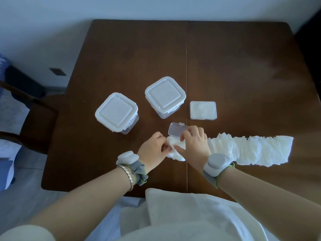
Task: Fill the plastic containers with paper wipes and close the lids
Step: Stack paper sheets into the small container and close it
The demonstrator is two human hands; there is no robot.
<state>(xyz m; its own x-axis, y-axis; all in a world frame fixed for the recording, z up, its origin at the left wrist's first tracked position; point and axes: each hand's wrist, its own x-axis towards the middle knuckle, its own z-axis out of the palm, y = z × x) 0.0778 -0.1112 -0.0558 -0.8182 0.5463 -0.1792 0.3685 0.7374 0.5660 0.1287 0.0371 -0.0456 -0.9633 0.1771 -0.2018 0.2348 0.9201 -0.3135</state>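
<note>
Though dimly lit, dark wooden table (pixel 225 66) against a pale wall (pixel 156 7), with a chair (pixel 34 119) at far left. Mid-table, lids clipped on: left tub (pixel 116 112) and right tub (pixel 165 96). Further right, flat case (pixel 203 110) closed over white wipes. Nearer, small clear case (pixel 176 132), lid raised, holding a wad of wipes (pixel 175 154), pinched by left hand (pixel 154 146), gripped under curled right hand (pixel 195 142). Loose row of wipes (pixel 250 150) just right.

table (pixel 225 58) | left tub (pixel 116 113), right tub (pixel 165 96) | flat case (pixel 203 110), maybe full | wipes row (pixel 251 150)

Far table (pixel 234 54) free (tubs (pixel 165 96) block ctr-left).
</note>
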